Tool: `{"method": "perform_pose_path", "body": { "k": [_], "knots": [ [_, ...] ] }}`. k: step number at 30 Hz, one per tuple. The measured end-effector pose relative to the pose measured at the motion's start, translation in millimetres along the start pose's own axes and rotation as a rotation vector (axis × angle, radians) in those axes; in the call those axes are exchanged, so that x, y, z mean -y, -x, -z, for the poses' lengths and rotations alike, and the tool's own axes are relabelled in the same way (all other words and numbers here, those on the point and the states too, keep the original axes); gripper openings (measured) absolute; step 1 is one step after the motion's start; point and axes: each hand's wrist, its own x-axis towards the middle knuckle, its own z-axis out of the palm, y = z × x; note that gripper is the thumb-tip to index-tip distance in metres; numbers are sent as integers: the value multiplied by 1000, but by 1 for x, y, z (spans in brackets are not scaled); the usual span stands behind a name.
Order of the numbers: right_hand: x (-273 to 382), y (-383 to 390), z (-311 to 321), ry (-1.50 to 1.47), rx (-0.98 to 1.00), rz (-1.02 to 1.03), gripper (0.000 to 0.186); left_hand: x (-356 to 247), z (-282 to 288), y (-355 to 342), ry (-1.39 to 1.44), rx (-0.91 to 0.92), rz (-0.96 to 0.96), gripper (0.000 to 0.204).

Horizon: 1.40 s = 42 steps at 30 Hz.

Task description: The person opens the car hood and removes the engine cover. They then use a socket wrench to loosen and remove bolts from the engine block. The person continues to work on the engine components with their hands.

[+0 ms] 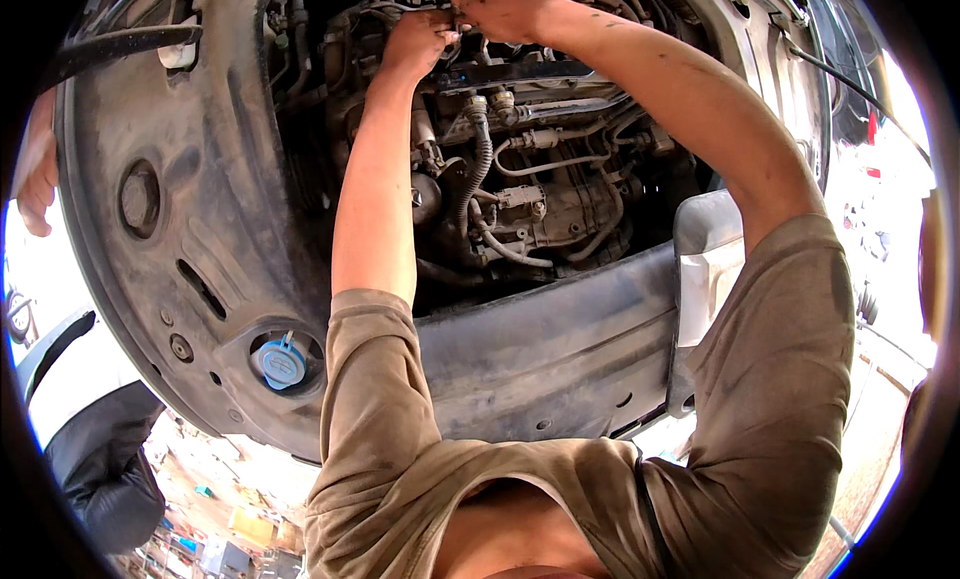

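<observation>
- Firstly, at the far left edge, another person's hand [36,184] hangs beside the dusty front panel [200,199] of the car. It is loosely curled and touches nothing that shows.
- Low on that panel sits a blue filler cap [281,363] in its round recess, well apart from both working hands.
- Next comes the person's own left hand [420,41], stretched to the far top of the engine bay [560,209]. Its fingers are bunched tight and pinch where a thin cable [392,9] ends among the hoses.
- Just beside it, nearly touching, the right hand [505,7] is curled shut over the same spot with its knuckles toward the camera. I cannot tell what it grips underneath.
- Below the two hands a corrugated hose [481,159] runs down past metal pipes and a grimy engine block. None of these are touched.
- Further right a pale lamp housing [708,264] sits on the front edge of the car, close to the right upper arm.
- By my judgement, the step in hand is working a small connector or clip at the cable's end, one hand steadying while the other pulls or presses.
- The next move probably calls for a firm fingertip grip and a short, straight tug or push, since the spot is cramped and half hidden by the hands. Both arms are at full reach, so there is little leverage to spare.
</observation>
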Motion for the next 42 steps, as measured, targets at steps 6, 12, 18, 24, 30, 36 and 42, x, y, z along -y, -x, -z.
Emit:
{"method": "perform_pose_path", "body": {
  "k": [6, 12, 18, 24, 30, 36, 42],
  "knots": [
    [14, -8, -7, 132, -29, -197, 54, -8, -1, 0, 84, 24, 54, 22],
    [-17, -7, 34, -11, 121, 1, 50, -2, 0, 2, 262, 25, 73, 33],
    [-48, 32, 66, -15, 321, -153, 47, -23, 0, 13, 182, -10, 168, 37],
    [-51, 59, 46, 39, 394, -214, 55, -13, -2, 10, 111, -2, 84, 33],
    [-49, 60, 36, -41, 263, -157, 48, -22, -4, 12, -130, -77, 39, 32],
    [-68, 55, 20, 48, 47, 161, 48, -75, -9, 9, -360, -215, -146, 30],
    [-84, 55, 11, 37, 78, 190, 51, -80, -42, -20, -481, -76, -58, 29]
  ]
}}
